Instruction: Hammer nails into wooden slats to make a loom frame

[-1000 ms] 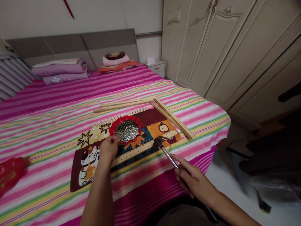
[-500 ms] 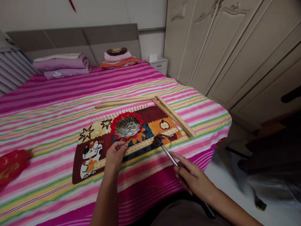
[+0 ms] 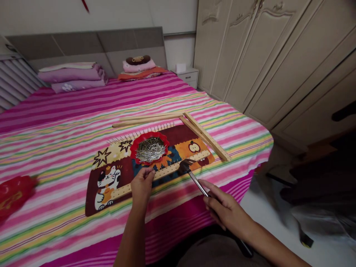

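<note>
My right hand [image 3: 225,205] is wrapped round the handle of a claw hammer [image 3: 198,183], whose dark head rests over a drilled wooden strip [image 3: 167,170]. Several nails stand upright in the strip near the hammer head. My left hand [image 3: 142,182] pinches its thumb and fingertips together at the strip's middle; whatever is between them is too small to make out, possibly a nail. Just behind that hand, a red scalloped bowl [image 3: 134,145] holds a heap of loose nails [image 3: 151,149]. Strip and bowl lie on a patterned mat [image 3: 91,181] with a cat picture.
Behind the bowl lies another strip with a row of upright nails [image 3: 141,132]. More wooden strips [image 3: 208,137] lie at the mat's right and far side [image 3: 150,119]. A red item [image 3: 16,194] sits at the left on the striped bed [image 3: 55,148]. Wardrobe doors [image 3: 250,55] stand at right.
My left hand has moved a little to the right along the strip, still pinched. The hammer and my right hand have hardly shifted.
</note>
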Demonstrator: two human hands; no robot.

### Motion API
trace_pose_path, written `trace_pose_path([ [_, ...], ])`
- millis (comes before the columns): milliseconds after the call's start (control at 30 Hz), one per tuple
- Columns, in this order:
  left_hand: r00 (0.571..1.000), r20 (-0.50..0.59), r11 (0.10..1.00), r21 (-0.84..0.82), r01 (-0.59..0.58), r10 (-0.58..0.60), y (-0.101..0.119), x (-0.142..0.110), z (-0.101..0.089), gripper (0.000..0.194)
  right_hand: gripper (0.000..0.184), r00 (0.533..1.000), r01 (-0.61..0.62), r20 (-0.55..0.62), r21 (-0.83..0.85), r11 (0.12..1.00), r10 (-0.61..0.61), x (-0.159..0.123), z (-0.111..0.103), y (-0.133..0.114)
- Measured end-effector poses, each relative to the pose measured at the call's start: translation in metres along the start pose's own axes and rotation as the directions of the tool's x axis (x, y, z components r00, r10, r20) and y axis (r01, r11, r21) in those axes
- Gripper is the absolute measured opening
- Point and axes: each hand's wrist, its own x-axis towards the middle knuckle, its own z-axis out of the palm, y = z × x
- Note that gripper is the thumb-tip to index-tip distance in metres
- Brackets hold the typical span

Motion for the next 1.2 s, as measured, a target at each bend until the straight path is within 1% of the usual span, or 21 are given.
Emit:
trace_pose_path([
  [167, 0.998, -0.014, 0.995, 0.08, -0.063, 0.064, -0.003, -0.005, 0.002, 0.023, 0.052, 0.999, 0.053, 0.012, -0.044, 0.998, -0.053, 0.003, 0.009, -0.012],
  [333, 0.993, -0.009, 0.981, 0.158, -0.115, 0.118, -0.006, -0.009, 0.001, 0.019, 0.047, 0.988, 0.136, 0.09, -0.079, 0.988, -0.129, 0.023, 0.028, -0.026],
  [467, 0.992, 0.01, 0.979, 0.159, -0.125, 0.126, -0.006, -0.009, 0.001, 0.019, 0.048, 0.975, 0.185, 0.145, -0.103, 0.977, -0.169, 0.04, 0.043, -0.038],
  [600, 0.99, 0.015, 0.97, 0.198, -0.14, 0.14, -0.008, -0.008, 0.001, 0.02, 0.051, 0.958, 0.24, 0.213, -0.221, 0.945, -0.193, 0.052, 0.051, -0.04],
  [667, 0.99, 0.016, 0.965, 0.225, -0.137, 0.137, -0.009, -0.007, 0.002, 0.019, 0.053, 0.957, 0.245, 0.216, -0.249, 0.937, -0.193, 0.052, 0.051, -0.038],
  [767, 0.992, 0.001, 0.97, 0.208, -0.126, 0.128, -0.009, -0.008, 0.003, 0.019, 0.051, 0.959, 0.241, 0.195, -0.193, 0.951, -0.204, 0.044, 0.045, -0.036],
  [867, 0.995, 0.011, 0.982, 0.16, -0.097, 0.097, -0.008, -0.008, 0.002, 0.02, 0.046, 0.963, 0.24, 0.163, -0.15, 0.959, -0.216, 0.029, 0.033, -0.035],
  [933, 0.996, 0.035, 0.99, 0.114, -0.08, 0.076, -0.006, -0.004, -0.004, 0.023, 0.045, 0.971, 0.22, 0.124, -0.141, 0.965, -0.203, 0.019, 0.022, -0.033],
  [967, 0.996, 0.026, 0.99, 0.117, -0.085, 0.082, -0.004, 0.0, -0.008, 0.025, 0.046, 0.977, 0.2, 0.102, -0.135, 0.97, -0.187, 0.014, 0.017, -0.031],
  [1000, 0.995, -0.005, 0.983, 0.152, -0.101, 0.103, -0.002, 0.005, -0.012, 0.027, 0.048, 0.984, 0.172, 0.079, -0.127, 0.977, -0.162, 0.01, 0.013, -0.029],
  [1033, 0.988, -0.05, 0.967, 0.221, -0.129, 0.143, 0.001, 0.011, -0.017, 0.027, 0.049, 0.989, 0.141, 0.055, -0.115, 0.983, -0.135, 0.007, 0.009, -0.027],
  [1100, 0.958, -0.115, 0.888, 0.417, -0.193, 0.263, 0.009, 0.027, -0.023, 0.027, 0.052, 0.997, 0.082, 0.004, -0.088, 0.993, -0.082, 0.002, 0.003, -0.022],
  [1133, 0.943, -0.112, 0.835, 0.506, -0.218, 0.314, 0.012, 0.035, -0.023, 0.026, 0.053, 0.998, 0.06, -0.015, -0.077, 0.995, -0.061, 0.001, 0.001, -0.019],
  [1200, 0.933, -0.084, 0.739, 0.638, -0.218, 0.349, 0.019, 0.049, -0.02, 0.026, 0.054, 0.998, 0.029, -0.049, -0.063, 0.998, -0.033, -0.001, -0.001, -0.015],
])
